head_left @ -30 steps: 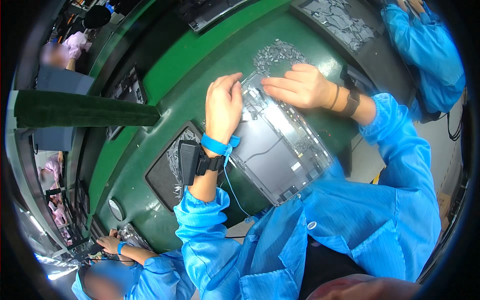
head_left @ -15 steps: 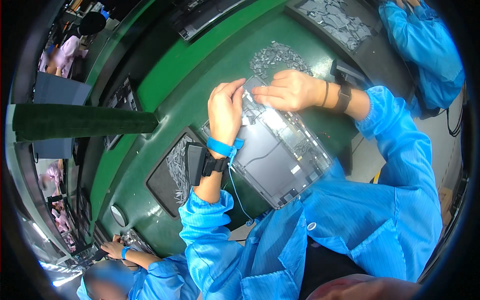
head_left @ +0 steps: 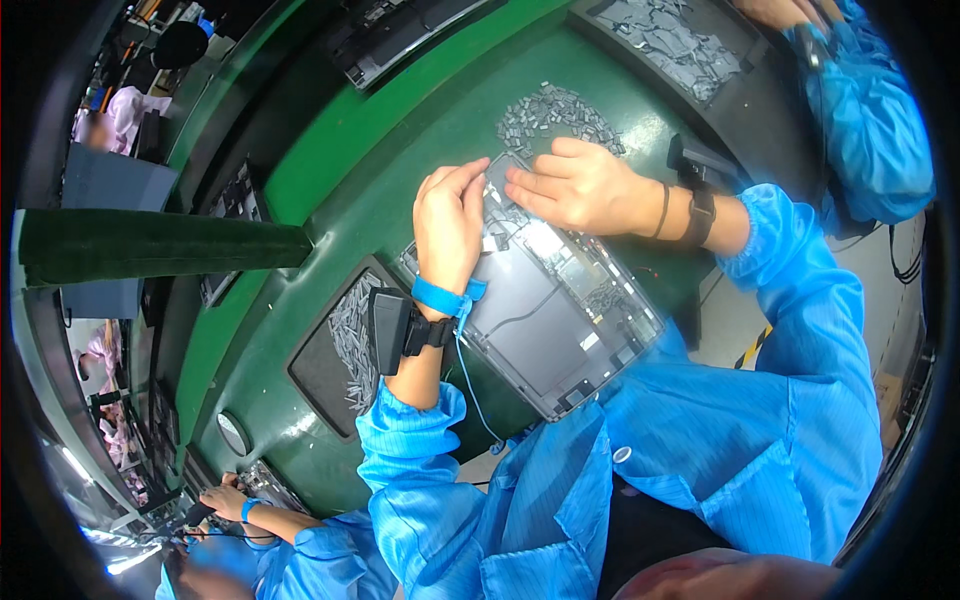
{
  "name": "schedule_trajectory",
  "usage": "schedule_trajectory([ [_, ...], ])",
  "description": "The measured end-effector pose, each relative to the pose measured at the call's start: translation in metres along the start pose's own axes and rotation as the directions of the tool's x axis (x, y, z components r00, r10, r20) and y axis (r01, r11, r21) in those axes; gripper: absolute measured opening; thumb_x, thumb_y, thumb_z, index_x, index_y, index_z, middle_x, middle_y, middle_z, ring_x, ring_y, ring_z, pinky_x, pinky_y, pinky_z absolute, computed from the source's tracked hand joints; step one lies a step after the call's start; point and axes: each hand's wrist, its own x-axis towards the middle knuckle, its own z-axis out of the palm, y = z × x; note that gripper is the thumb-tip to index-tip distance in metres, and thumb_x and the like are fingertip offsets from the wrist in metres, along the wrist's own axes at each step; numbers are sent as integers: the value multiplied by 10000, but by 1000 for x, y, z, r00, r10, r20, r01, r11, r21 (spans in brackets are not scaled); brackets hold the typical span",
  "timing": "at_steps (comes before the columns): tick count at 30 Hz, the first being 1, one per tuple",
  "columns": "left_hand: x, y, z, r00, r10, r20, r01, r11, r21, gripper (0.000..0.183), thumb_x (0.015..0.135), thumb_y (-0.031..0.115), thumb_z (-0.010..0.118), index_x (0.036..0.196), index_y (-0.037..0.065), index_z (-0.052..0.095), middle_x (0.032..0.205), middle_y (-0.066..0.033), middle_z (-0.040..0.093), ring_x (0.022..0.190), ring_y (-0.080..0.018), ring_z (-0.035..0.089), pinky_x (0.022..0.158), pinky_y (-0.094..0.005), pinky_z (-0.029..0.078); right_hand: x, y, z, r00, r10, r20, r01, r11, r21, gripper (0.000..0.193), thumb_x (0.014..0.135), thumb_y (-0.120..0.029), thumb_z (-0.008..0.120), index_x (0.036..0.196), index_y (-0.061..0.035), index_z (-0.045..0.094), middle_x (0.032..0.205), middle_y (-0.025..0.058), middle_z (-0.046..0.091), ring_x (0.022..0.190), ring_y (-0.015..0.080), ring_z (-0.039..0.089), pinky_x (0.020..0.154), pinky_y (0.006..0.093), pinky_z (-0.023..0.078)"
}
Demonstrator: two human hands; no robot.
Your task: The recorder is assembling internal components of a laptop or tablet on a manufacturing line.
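Observation:
An opened flat electronic device (head_left: 530, 320), with a grey metal panel, a thin black cable and a strip of circuit parts, lies slantwise in front of me. My left hand (head_left: 448, 222) is over its far left edge, fingers bent and pressed together. My right hand (head_left: 582, 188) is closed in a pinch over the far end, its fingertips just right of the left ones. Whatever lies between the fingertips of either hand is too small or hidden to name. A blue wrist strap (head_left: 440, 297) with a cord and a black box circle my left wrist.
A dark tray (head_left: 315, 375) of small grey strips sits left of the device. Beyond my hands is a heap of small grey pieces (head_left: 555, 115). A larger tray (head_left: 690, 105) holds grey parts at far right. Co-workers in blue sit on both sides; a green post (head_left: 170, 245) stands left.
My right wrist and forearm have dropped slightly toward me, with the fingertips still at the far end. My left hand has barely moved. The right-hand co-worker's arms have shifted.

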Motion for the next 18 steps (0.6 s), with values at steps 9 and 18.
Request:
schedule_trajectory([
  [9,-2,-1,1,1000,7,-12,-7,1000,1,183,884,73,615,1029,27,718,891,-152,678,805,-270,662,739,-336,509,-2,8,-1,992,34,123,-46,994,100,289,698,-102,639,971,-36,707,1077,45,704,640,143,537,615,291,434],
  [18,-2,-1,7,999,23,-36,-22,999,26,165,878,81,627,999,12,717,891,-158,679,805,-280,665,743,-342,513,16,-7,-21,829,88,553,-116,993,16,395,737,-89,602,1109,39,642,1184,172,655,628,205,667,577,338,500],
])
